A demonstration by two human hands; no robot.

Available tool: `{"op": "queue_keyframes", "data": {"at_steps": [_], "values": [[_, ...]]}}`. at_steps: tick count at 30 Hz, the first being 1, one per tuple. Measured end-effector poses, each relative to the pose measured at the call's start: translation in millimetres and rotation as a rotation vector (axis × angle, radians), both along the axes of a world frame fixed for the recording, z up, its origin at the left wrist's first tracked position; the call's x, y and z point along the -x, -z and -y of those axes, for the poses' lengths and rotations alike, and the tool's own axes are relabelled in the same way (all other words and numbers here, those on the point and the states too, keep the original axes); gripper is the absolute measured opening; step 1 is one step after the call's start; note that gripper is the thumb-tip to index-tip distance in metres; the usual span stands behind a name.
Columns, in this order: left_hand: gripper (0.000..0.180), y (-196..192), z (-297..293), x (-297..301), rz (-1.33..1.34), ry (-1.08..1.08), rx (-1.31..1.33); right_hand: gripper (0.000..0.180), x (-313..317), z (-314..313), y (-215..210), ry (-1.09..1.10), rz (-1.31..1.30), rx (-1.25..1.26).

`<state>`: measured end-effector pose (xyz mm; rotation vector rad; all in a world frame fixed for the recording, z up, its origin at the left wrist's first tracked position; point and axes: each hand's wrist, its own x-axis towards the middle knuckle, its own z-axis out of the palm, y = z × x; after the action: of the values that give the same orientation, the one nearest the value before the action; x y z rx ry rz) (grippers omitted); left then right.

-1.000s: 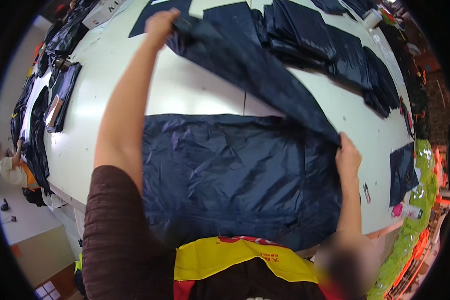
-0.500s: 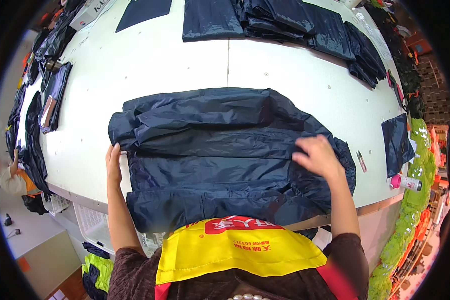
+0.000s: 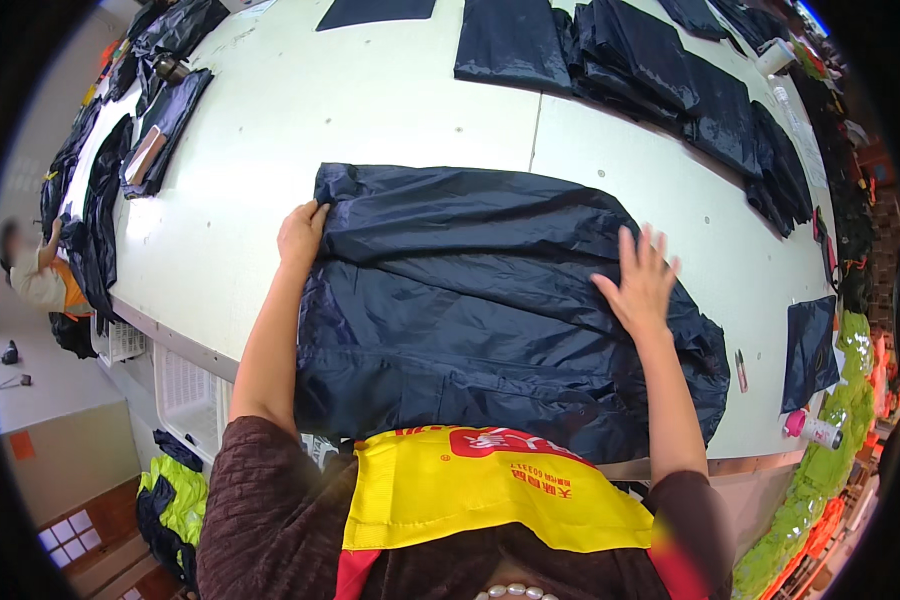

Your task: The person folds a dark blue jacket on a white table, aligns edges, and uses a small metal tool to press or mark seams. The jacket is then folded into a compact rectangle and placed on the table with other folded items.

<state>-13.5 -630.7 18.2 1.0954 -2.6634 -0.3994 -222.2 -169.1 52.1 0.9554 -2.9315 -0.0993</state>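
Observation:
A dark navy garment of thin, shiny fabric [image 3: 470, 290] lies spread on the white table in front of me, with creases running across it. My left hand [image 3: 302, 234] pinches its edge near the upper left corner. On the right, my right hand [image 3: 642, 280] rests on the fabric with fingers spread, holding nothing. The garment's near edge reaches over the table's front edge to my yellow apron [image 3: 500, 500].
Folded dark garments [image 3: 660, 80] lie in a row at the back right. A small snipper [image 3: 741, 370], a folded dark piece [image 3: 810, 350] and a pink-lidded bottle [image 3: 812, 429] are at the right. A co-worker [image 3: 40, 270] stands far left, beside more dark garments [image 3: 95, 210].
The garment's upper left part has been pulled out flatter, with my left hand now higher at its corner. My right hand has moved up and its fingers have spread. The view has shifted.

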Motion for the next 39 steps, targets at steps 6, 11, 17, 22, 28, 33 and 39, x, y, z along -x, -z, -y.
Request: {"op": "queue_keyframes", "data": {"at_steps": [6,11,17,22,28,33,39], "values": [[0.039,25.5,-6.1,-5.1,-0.092,-0.031,0.22,0.079,-9.8,-100.5,39.9,0.362,0.148,-0.031],[0.064,11.5,21.1,17.3,0.001,-0.162,-0.2,0.076,35.2,-67.1,25.1,0.144,0.226,0.439],[0.045,-14.6,46.3,31.6,-0.101,-0.16,-0.919,0.041,81.6,-16.3,12.9,0.154,0.768,0.5],[0.032,-67.9,14.5,-46.0,-0.351,0.071,-0.737,0.02,8.3,-47.2,-50.6,-0.221,0.179,0.689],[0.008,-54.4,-44.1,-199.0,-0.469,0.482,-0.103,0.013,-130.3,-129.5,-49.5,-0.573,-0.199,0.543],[0.012,-7.0,-88.4,-247.7,-0.446,0.341,-0.19,0.032,-172.9,-134.2,-33.1,-0.301,0.292,-0.074],[0.019,-16.3,-82.5,-238.3,-0.36,0.378,-0.291,0.06,-236.4,-12.4,-63.8,-0.684,0.232,0.248]]}}
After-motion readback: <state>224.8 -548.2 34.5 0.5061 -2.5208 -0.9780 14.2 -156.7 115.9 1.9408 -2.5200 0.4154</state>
